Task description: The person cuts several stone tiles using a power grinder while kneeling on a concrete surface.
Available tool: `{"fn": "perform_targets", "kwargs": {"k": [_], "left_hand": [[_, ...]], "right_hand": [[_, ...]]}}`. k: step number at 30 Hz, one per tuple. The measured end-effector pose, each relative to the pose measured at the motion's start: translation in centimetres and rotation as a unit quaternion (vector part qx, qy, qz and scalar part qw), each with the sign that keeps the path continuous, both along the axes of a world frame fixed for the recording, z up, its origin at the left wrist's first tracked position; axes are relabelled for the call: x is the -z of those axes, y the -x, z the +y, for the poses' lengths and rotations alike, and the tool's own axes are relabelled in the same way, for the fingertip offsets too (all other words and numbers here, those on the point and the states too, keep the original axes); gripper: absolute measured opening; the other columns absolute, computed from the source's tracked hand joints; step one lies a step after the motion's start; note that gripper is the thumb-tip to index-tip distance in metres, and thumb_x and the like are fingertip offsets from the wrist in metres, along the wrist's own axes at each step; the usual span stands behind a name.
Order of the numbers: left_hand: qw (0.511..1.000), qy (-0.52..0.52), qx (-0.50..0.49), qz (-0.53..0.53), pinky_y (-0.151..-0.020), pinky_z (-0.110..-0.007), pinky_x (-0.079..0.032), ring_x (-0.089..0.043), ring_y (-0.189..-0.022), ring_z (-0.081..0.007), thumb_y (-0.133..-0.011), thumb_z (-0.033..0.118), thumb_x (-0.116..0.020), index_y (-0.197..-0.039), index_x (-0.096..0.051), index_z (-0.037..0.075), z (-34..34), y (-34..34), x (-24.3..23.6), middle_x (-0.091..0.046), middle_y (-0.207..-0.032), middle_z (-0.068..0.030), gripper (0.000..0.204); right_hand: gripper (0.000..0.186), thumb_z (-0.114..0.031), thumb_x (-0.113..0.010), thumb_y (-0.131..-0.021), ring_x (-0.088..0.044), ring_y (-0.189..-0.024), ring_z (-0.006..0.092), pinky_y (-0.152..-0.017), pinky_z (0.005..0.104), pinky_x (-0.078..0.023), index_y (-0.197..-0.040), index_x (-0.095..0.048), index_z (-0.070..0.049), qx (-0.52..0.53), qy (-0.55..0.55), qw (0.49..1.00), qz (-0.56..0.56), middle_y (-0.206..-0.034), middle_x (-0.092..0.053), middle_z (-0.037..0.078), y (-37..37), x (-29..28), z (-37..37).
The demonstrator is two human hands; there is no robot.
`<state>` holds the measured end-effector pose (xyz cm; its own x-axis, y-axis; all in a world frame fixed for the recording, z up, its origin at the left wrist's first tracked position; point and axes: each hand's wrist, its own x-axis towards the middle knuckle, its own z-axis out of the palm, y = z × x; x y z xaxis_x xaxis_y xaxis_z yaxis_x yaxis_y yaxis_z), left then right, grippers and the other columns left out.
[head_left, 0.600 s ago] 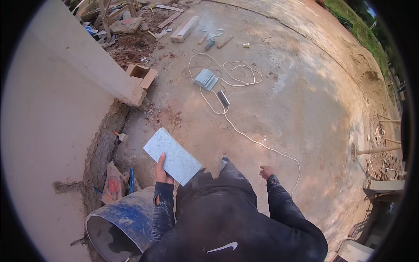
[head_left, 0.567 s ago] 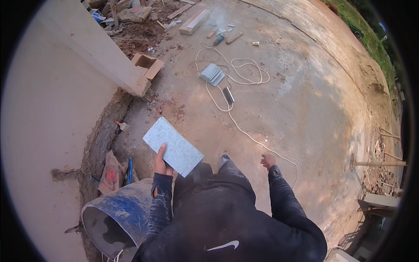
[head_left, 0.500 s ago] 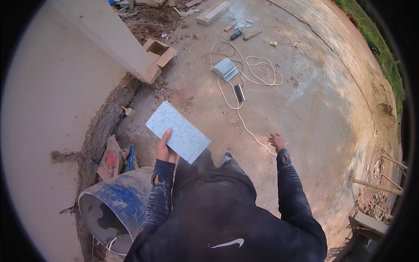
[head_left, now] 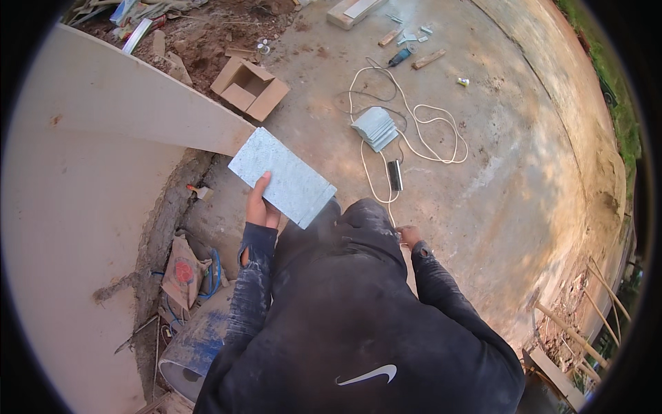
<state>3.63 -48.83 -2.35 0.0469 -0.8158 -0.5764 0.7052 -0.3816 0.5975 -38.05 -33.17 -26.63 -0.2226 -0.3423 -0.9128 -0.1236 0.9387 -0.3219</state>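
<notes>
My left hand [head_left: 262, 203] grips a pale blue-grey rectangular tile [head_left: 283, 176], thumb on top and the other fingers underneath. A second edge along its side suggests more than one tile stacked together. My right hand [head_left: 409, 236] is low beside my right knee, its fingers curled and partly hidden against the dark trousers. A white cord [head_left: 367, 172] runs close to that hand; whether the fingers touch it is unclear. On the concrete ahead lies a fanned stack of similar tiles [head_left: 376, 128], with a dark oblong block [head_left: 394, 175] on the cord just below it.
An angle grinder [head_left: 401, 55] lies farther off among wood pieces [head_left: 429, 59] and tile offcuts. An open cardboard box [head_left: 270, 100] stands past the wall [head_left: 76, 207] at left. A blue-stained drum [head_left: 196, 345] is at lower left, near a torn sack [head_left: 185, 269]. Poles [head_left: 572, 334] lean at lower right.
My right hand has come in left, from out over the concrete to beside my knee. My knees now show bent higher, and the view has shifted. The left hand still holds the tile.
</notes>
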Motion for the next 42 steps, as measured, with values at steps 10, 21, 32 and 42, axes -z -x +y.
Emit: {"fn": "perform_targets", "kwargs": {"k": [10,21,32,42], "left_hand": [[0.995,-0.038,0.090,-0.031,-0.100,-0.047,-0.047,-0.058,-0.118,-0.0283,-0.093,0.026,-0.062,-0.136,-0.045,0.005,-29.2,0.3,1.1,-0.058,-0.129,-0.0112,0.050],[0.983,-0.082,0.159,-0.031,-0.099,-0.047,-0.048,-0.057,-0.118,-0.0291,-0.090,0.028,-0.063,-0.132,-0.048,0.006,-62.3,8.2,3.1,-0.059,-0.128,-0.0105,0.050],[0.933,-0.300,0.182,-0.082,-0.103,-0.051,-0.044,-0.054,-0.119,-0.0285,-0.081,0.019,-0.075,-0.124,-0.056,0.014,-90.2,23.1,23.7,-0.058,-0.126,-0.0071,0.048],[0.895,-0.245,0.322,-0.190,-0.105,-0.045,-0.043,-0.050,-0.122,-0.0288,-0.078,0.020,-0.079,-0.131,-0.047,0.009,-101.7,32.4,49.8,-0.051,-0.130,-0.0105,0.063]], "right_hand": [[0.031,-0.018,-0.050,-0.095,-0.068,-0.076,0.0155,-0.063,0.0397,-0.054,-0.122,-0.063,-0.010,0.051,-0.069,0.996,-0.037,-0.088,-0.069,0.002,-2.9,1.7,-11.6],[0.038,-0.027,-0.069,-0.085,-0.066,-0.075,0.0160,-0.068,0.0302,-0.050,-0.108,-0.063,0.002,0.193,0.297,0.935,-0.007,-0.091,-0.069,0.012,2.3,-8.8,-64.7],[0.040,-0.028,-0.069,-0.085,-0.067,-0.077,0.0174,-0.072,0.0299,-0.051,-0.110,-0.063,0.003,0.274,0.167,0.941,0.110,-0.084,-0.070,0.012,8.7,-5.7,-77.0],[0.041,-0.035,-0.066,-0.080,-0.064,-0.096,0.0394,-0.085,0.0444,-0.049,-0.104,-0.068,-0.002,0.147,0.113,0.965,0.184,-0.100,-0.067,0.026,13.9,22.1,-82.3]]}}
